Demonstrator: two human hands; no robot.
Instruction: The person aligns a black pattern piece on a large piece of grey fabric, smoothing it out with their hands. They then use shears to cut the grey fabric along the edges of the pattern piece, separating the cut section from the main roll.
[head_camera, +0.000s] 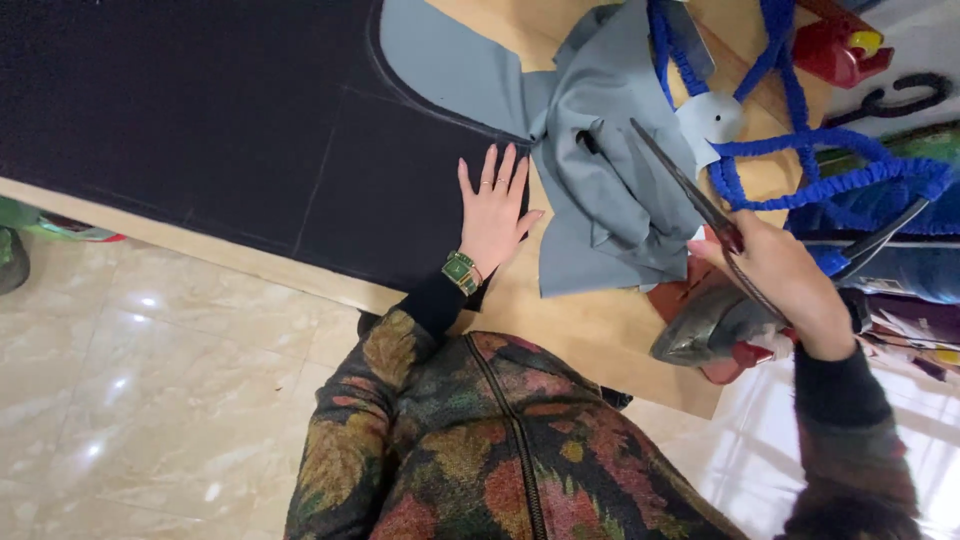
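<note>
My left hand (493, 208) lies flat, fingers spread, on the right edge of a large black cloth (200, 120) marked with faint chalk lines. It wears rings and a green watch. My right hand (780, 280) is raised over the table's right end, gripping a pair of long dark scissors (690, 195) whose blades point up and left over a crumpled grey cloth (610, 190).
The wooden table (590, 330) runs diagonally. A clothes iron (715, 325) sits at its right end under my right hand. A blue coiled cord (800, 180), a red tool (835, 45) and a pale grey cloth piece (440, 60) lie beyond. Glossy tiled floor (150, 400) is below.
</note>
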